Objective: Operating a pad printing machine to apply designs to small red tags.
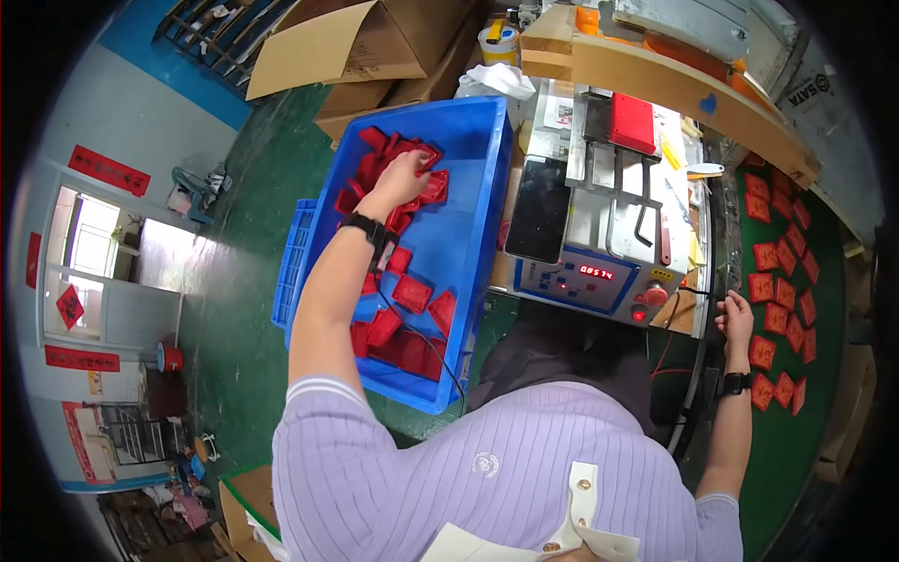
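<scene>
My left hand (pixel 401 181) reaches into a blue plastic crate (pixel 478 244), its fingers bent and closed on a red square piece (pixel 434 187) in the far part of the heap. More flat red pieces (pixel 412 293) lie loosely in the crate, several of them near its front end. At the right, my right hand (pixel 737 320) is beside the rail between the machine bench and a green surface. Its fingers are curled and close together; whatever they may hold cannot be made out. Red squares with gold patterns (pixel 763 256) lie in uneven rows on that green surface (pixel 749 450).
A metal machine (pixel 581 281) with a lit red display and red buttons stands before me. A black phone-like slab (pixel 540 208) and a red block (pixel 634 122) lie on it. Cardboard boxes (pixel 393 42) and a white tub (pixel 499 45) are behind. A cable crosses the crate.
</scene>
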Tool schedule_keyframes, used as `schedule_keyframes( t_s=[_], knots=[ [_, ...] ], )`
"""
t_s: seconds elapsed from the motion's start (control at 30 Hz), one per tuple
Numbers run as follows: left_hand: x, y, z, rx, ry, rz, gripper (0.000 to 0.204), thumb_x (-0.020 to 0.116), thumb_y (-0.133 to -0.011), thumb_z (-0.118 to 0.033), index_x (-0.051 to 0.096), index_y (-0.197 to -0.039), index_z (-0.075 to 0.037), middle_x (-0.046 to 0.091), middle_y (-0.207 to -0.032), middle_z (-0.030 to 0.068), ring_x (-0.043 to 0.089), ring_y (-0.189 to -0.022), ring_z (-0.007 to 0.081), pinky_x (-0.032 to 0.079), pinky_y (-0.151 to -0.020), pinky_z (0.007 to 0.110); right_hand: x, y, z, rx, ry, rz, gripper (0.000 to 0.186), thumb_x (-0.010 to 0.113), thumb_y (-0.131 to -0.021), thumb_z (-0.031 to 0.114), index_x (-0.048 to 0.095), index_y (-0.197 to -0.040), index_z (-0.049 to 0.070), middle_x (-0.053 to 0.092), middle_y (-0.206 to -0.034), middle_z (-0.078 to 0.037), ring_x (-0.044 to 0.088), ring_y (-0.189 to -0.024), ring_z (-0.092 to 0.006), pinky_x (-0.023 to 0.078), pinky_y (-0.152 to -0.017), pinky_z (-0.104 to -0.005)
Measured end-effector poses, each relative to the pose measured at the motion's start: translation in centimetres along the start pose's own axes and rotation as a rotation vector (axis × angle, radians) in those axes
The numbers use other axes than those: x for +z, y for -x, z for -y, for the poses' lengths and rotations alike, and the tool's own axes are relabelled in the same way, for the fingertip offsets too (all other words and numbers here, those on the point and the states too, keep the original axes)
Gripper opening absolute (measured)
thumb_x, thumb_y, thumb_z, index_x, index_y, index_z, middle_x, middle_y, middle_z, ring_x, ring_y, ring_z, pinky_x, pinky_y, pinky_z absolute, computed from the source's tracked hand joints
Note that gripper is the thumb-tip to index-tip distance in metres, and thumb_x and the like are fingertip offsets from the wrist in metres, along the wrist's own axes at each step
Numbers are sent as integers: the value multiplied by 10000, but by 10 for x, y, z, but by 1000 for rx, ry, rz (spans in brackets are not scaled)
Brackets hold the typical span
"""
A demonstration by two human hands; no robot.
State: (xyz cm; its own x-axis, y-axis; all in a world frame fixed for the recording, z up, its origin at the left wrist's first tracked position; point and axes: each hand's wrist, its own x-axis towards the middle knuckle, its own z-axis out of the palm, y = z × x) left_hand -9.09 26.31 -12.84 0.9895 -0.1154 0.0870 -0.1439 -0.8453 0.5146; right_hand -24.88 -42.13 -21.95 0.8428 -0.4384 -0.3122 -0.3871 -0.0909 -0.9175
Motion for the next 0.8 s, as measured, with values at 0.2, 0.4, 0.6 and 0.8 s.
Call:
schedule_keyframes(
  t_s=[0.2, 0.4, 0.6, 0.8],
  knots=[
    [64, 0, 35, -256, -621, 234, 707, 681, -686, -279, 405, -1334, -216, 262, -1449, 120, 258, -1322, 373, 347, -996, 538, -4, -1, -2, 24, -30, -30, 298, 543, -901, 201, 528, -1155, 47, 614, -766, -34, 524, -465, -66, 393, -388, -172],
    [79, 25, 49, -365, -586, 182, 564, 654, -737, -284, 456, -1263, -237, 327, -1378, 117, 329, -1259, 360, 383, -935, 568, 0, -1, 2, 43, -26, -17, 287, 530, -905, 199, 530, -1145, 41, 609, -742, -42, 528, -462, -76, 392, -381, -181],
    [86, 73, 23, -45, -525, 160, 467, 651, -750, -268, 500, -1176, -149, 453, -1242, 151, 458, -1129, 380, 459, -861, 511, -1, 0, 0, 15, -5, -25, 275, 536, -907, 217, 538, -1135, 62, 609, -755, -21, 526, -481, -67, 389, -396, -176],
    [62, 100, -23, 263, -257, -12, 223, 631, -765, -214, 620, -929, -62, 606, -1011, 165, 562, -1004, 330, 479, -793, 427, 4, 11, 17, 50, -13, 30, 277, 541, -895, 190, 544, -1134, 50, 631, -832, -48, 568, -515, -83, 440, -429, -184]
  ],
)
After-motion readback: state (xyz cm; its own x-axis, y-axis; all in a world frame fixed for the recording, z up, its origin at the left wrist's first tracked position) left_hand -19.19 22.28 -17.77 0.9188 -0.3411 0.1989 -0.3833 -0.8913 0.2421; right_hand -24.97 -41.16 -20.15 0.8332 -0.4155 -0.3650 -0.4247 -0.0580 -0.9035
